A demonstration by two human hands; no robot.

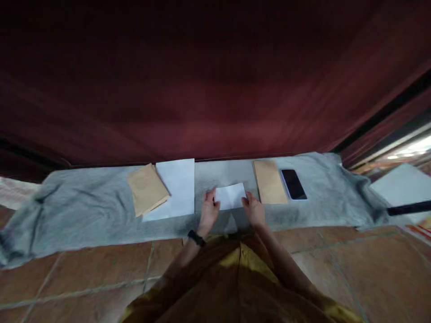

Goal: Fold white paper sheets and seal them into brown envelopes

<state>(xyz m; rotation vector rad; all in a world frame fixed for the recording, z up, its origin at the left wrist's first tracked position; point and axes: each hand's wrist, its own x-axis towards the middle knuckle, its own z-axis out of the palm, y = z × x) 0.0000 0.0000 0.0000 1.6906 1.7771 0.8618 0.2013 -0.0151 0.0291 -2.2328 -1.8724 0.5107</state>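
A small folded white paper (230, 195) lies on a grey cloth (84, 211) spread over the floor. My left hand (209, 211) pinches the paper's left edge, fingers closed on it. On the opposite edge, my right hand (254, 210) grips the same paper. A black band sits on my left wrist. Left of the hands lie a brown envelope (147, 188) and a white sheet (175, 187) partly under it. Another brown envelope (269, 181) and a black phone (293, 184) lie to the right.
A dark red curtain (215, 89) hangs right behind the cloth. Brown floor tiles (84, 273) surround my knees. At the far right are a white sheet (402, 185) and a dark rod (409, 208).
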